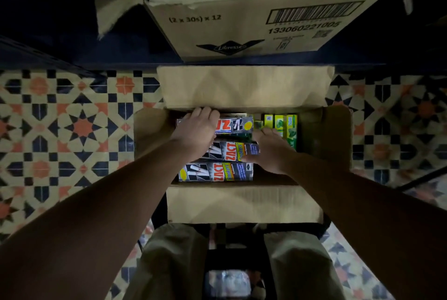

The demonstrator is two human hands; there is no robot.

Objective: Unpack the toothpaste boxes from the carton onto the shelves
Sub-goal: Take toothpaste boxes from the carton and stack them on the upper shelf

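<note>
An open brown carton [242,86] stands below me with its flaps folded out. Inside lie black-and-silver toothpaste boxes: a far box [238,126], a middle box [229,152] and a near box [215,172]. Green toothpaste boxes [283,124] stand upright at the carton's far right. My left hand [197,131] lies over the left end of the far box, fingers curled over its far edge. My right hand [271,148] holds the right end of the middle box, thumb on its near side.
A larger brown carton [242,21] with a barcode sits on a dark shelf just above and beyond the open one. Patterned floor tiles [72,130] spread to both sides. My legs and a dark stool frame [232,246] are below the carton.
</note>
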